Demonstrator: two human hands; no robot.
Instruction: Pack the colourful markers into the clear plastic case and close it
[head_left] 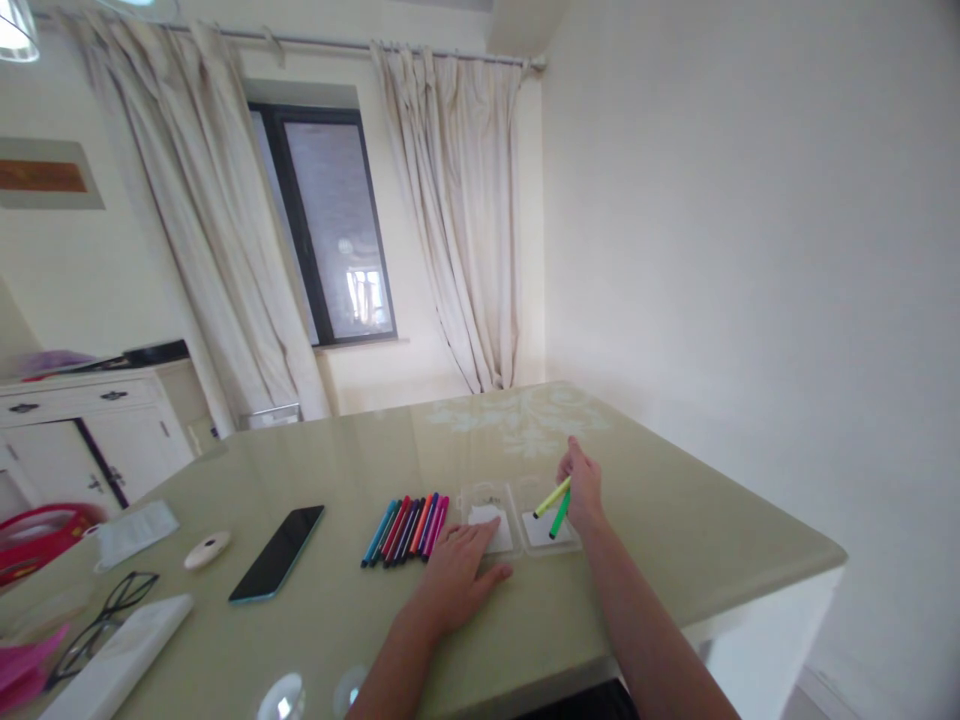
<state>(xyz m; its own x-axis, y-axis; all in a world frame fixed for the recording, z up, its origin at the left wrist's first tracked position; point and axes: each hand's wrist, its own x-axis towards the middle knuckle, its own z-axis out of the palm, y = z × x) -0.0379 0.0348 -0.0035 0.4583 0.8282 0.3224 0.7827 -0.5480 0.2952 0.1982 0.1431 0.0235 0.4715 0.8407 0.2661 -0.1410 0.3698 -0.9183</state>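
The right hand (582, 488) gripped a yellow marker (551, 499) and a green marker (560, 514), both slanting near and left above the clear case (518, 518), while the left hand (459, 575), fingers loosely spread and visibly grasping nothing, lay nearer the marker row (405, 530) to its left.

Markers (406, 531) — side by side (multicoloured)

We record: left hand (461, 575), bare | right hand (585, 490), bare | left forearm (397, 655), right forearm (649, 620), both bare, narrowing to the wrists (595, 524) | fine detail too small to read | black patch (589, 703) below, possibly clothing, unconfirmed by us
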